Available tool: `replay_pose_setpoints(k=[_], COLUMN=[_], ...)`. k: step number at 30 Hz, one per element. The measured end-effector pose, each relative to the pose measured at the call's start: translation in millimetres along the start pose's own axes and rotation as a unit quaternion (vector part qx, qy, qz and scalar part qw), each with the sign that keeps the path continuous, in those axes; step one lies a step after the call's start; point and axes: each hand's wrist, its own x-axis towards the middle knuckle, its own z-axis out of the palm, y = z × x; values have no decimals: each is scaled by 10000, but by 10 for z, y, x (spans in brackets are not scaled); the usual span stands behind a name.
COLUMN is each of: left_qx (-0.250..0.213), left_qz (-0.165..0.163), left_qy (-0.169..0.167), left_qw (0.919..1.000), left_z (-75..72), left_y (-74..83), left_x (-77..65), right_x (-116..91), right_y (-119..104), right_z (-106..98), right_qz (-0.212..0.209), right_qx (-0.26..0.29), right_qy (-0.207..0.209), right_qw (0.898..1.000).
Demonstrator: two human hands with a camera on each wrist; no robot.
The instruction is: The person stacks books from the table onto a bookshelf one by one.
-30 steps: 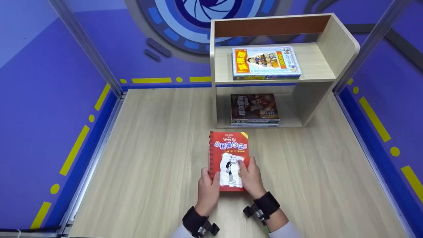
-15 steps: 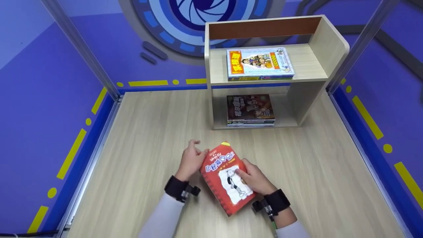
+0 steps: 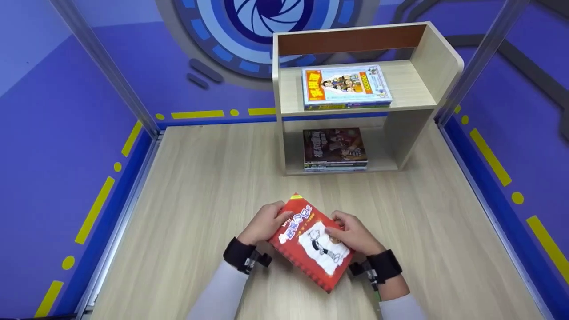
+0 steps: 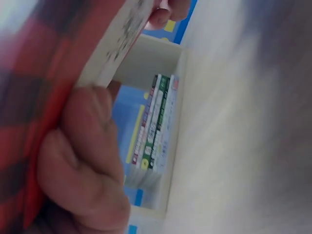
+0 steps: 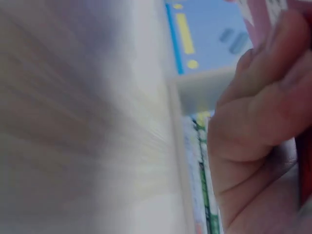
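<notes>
A red book (image 3: 306, 262) with a cartoon figure on a white patch is held above the table, turned so its top corner points away and to the left. My left hand (image 3: 262, 223) grips its upper left edge, thumb on the cover. On the opposite edge my right hand (image 3: 355, 233) grips it, its thumb also on the cover. The left wrist view shows curled fingers (image 4: 90, 161) beneath the book, next to its page edges. Bent fingers (image 5: 263, 107) also hold the book from below in the right wrist view.
A two-tier wooden shelf (image 3: 413, 111) stands at the back right of the table (image 3: 200, 186). Its upper tier bears a stack of books with a light blue cover (image 3: 346, 86). On the lower tier lies a stack with a dark cover (image 3: 333, 146). Blue-purple panels (image 3: 89, 146) enclose the table.
The red book has turned anticlockwise from upright. My left hand let go of its lower left side and took hold near the top; my right hand kept its grip and moved slightly right.
</notes>
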Motion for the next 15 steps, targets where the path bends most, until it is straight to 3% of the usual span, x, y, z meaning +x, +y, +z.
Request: replay_pose_setpoints(k=[4,6,9,11,15], left_qx=[-197,-407,-742,-1021,-1545], left_qz=[-28,-135,-317,-437,-631], left_qy=[520,893,1549,1937,2396], left_qw=[9984,9951,9846,9748,9564], left_z=[18,61,193,307,519], left_y=[86,131,169,186,199], left_x=[-25,-31,-24,-10,9], right_x=[-37,-47,-35,-19,-10], right_y=[-70,-107,-142,-153,-143], right_z=[-146,-171,-155,-132,-98], right_qz=[103,252,423,527,709], right_qx=[833,1492,2226,2266,1500], right_qy=[556,1076,1926,2219,2260], right_qw=[9949,9826,9548,9469,9599])
